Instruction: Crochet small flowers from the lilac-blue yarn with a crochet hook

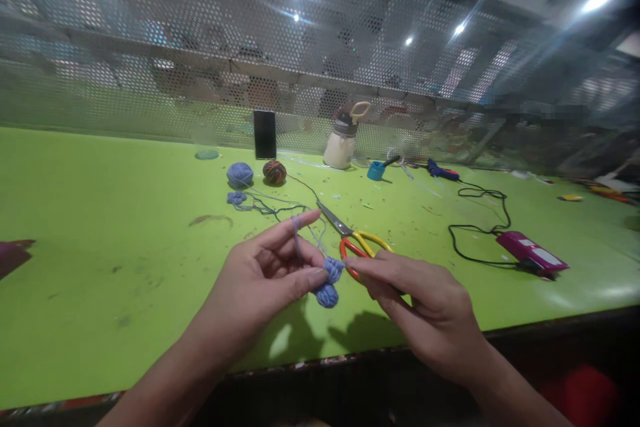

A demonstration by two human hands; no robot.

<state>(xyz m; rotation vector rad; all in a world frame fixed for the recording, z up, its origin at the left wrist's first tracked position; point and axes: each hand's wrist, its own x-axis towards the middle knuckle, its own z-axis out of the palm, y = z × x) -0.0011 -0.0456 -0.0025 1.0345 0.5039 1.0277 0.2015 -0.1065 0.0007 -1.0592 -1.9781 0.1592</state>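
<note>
My left hand point(273, 273) pinches a small blue-purple crochet piece point(327, 285) between thumb and fingers. A strand of matching yarn point(296, 240) loops over its raised index finger. Close against the piece's right side, my right hand point(420, 303) is closed in a pinch; whatever lies in its fingers is too small or hidden to name. Just beyond that hand lie scissors point(345, 230) with one red and one yellow handle, partly covered by the fingers. Farther back sit a blue-purple yarn ball point(240, 175), a dark multicoloured yarn ball point(275, 173) and another small crochet piece point(237, 197).
Along the back of the green table point(125, 227) stand a phone point(265, 135), a bottle point(341, 143) and a blue tape roll point(376, 171). A dark blue tool point(443, 171) and a purple box point(531, 252) with black cable lie right. A perforated screen point(200, 80) rises behind.
</note>
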